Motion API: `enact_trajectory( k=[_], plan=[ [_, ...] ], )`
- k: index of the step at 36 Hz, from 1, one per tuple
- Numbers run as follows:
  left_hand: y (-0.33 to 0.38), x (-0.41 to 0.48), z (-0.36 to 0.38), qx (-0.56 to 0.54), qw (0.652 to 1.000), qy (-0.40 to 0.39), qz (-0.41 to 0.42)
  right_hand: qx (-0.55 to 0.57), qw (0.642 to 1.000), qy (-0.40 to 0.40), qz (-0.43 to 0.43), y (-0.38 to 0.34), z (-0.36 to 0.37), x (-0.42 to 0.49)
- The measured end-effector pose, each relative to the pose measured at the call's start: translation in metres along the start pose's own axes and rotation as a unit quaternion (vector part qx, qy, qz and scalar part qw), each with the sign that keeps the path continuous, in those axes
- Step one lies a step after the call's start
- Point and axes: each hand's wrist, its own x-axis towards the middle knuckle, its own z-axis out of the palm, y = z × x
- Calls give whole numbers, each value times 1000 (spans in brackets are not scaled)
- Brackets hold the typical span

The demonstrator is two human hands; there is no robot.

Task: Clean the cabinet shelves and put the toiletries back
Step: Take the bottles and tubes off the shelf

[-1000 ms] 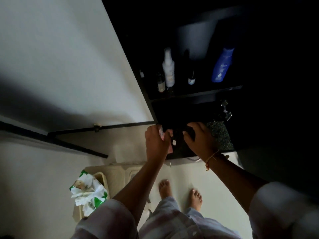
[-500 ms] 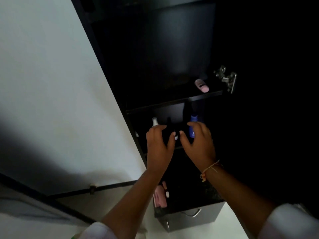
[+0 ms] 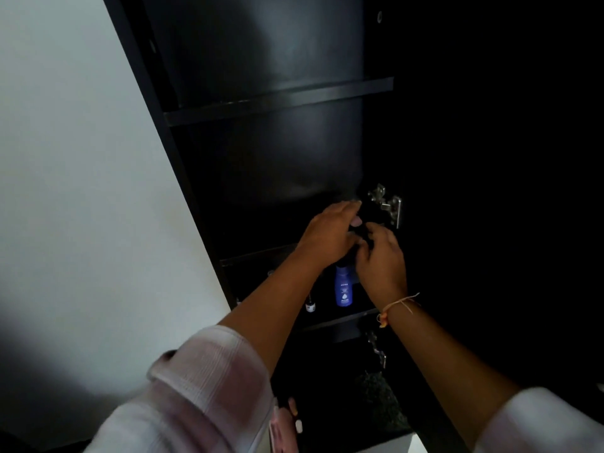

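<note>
Plainly the light is poor, so much stays uncertain: the left hand [image 3: 330, 233] and the right hand [image 3: 380, 263] meet just right of the frame's centre, over the front edge of the middle shelf [image 3: 255, 256] of the black cabinet [image 3: 261, 44], close beside the metal hinge [image 3: 385, 204]. Their fingers bend toward each other around a dark shape, but whether they grip it or only touch it I cannot tell, nor what it is. Just below the hands, on the lower shelf [image 3: 340, 318], stands the blue bottle [image 3: 343, 289], upright, its top hidden behind them. To its left, apart from it, stands a small bottle [image 3: 310, 305] with a pale label. The blue bottle looks like smooth plastic, light and fairly stiff, tall for its base and so likely to topple if nudged; a wrap of fingers and thumb around the middle of its body would be the sure hold. The small bottle may be glass and would want a gentler pinch low on its body. White lettering near the blue bottle's top appears to read NIVEA; the finer lines beneath are too small to read, and so is the small bottle's label. A thread bracelet [image 3: 397, 305] circles the right wrist. Some pink items [image 3: 284, 423] lie at the bottom centre of the frame.
</note>
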Motion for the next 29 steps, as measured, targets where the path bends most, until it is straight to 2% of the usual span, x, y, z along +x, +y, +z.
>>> enact_trajectory(
  k=[4,6,10,13,18,22,26,29],
  plan=[
    [-7,10,6,22,998,-60,-8,-12,1000,-12,-3,5,-4,4],
    [-10,11,11,-2,998,-63,-17,-15,1000,-15,-3,8,-5,5],
    [-14,9,18,-69,998,5,-9,-21,999,-20,-18,13,-7,8],
    [-14,5,17,-65,997,51,-1,-22,999,-19,-26,16,-6,10],
    [-16,-8,17,-36,996,78,8,-9,999,-25,-22,15,-3,10],
    [-13,-28,14,-56,988,142,4,20,998,-27,-49,16,2,5],
    [0,-59,8,-126,975,183,-32,40,994,-53,-91,20,9,-5],
    [2,-85,14,-176,960,194,-96,50,987,-86,-126,21,15,-17]
  ],
)
